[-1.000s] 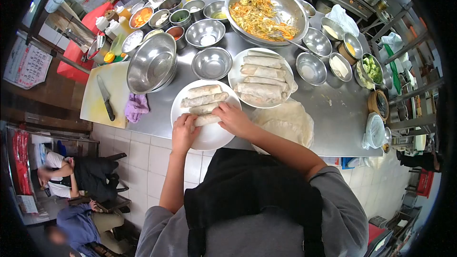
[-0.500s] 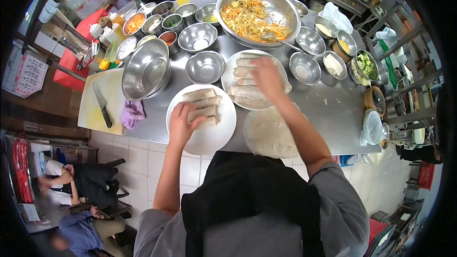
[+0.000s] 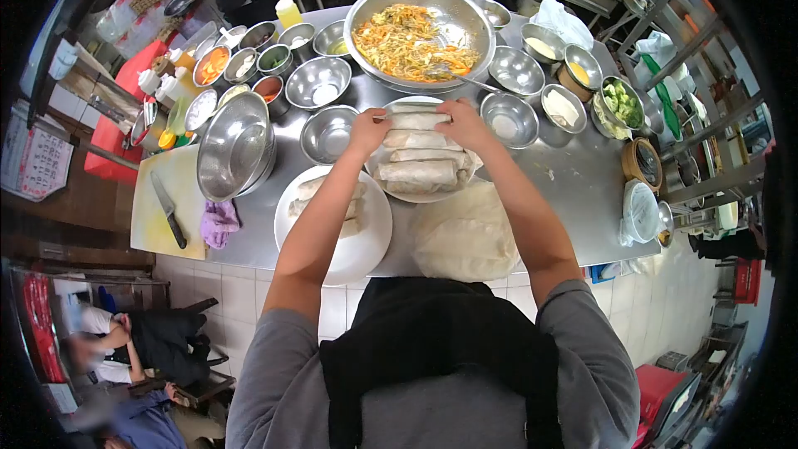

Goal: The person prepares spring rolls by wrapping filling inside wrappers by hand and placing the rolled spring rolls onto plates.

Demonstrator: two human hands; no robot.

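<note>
My left hand and my right hand are at the two ends of an uncooked spring roll, fingers closed against it. The roll lies at the far side of a white plate, above several more pale rolls in a row. Nearer and to the left, another white plate holds several rolls, partly hidden by my left forearm. A stack of thin round wrappers lies close to the table's front edge, by my right forearm.
A large steel bowl of shredded filling, with a utensil in it, stands beyond the plates. Small steel bowls surround it. At left are a colander, a knife on a cutting board, and a purple cloth. Two people sit at lower left.
My left hand has moved from the rolls on the left plate to the far roll on the other plate. My right hand has settled at that roll's right end. The view has shifted slightly.
</note>
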